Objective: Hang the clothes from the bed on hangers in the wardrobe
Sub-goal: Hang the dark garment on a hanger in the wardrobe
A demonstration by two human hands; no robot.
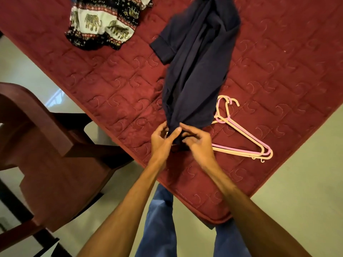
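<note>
Forearms [130, 201], mine, stretched over the bed [278, 52], maroon quilted, bearing one navy shirt [200, 62] lying lengthwise, one elephant-print garment [100, 25] well apart from it, and two stacked hangers [246, 134], pink and cream, just beside the shirt with one end tucked under it. Left hand [160, 140] and right hand [197, 143]: both pinching the shirt's bunched near end at the bed's edge. Hazard, my estimate: lifting it bunched could snag the hangers and drag them floorward.

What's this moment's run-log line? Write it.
left hand: grips shirt | right hand: grips shirt | hangers: on bed, free | elephant-print cloth: on bed
</note>
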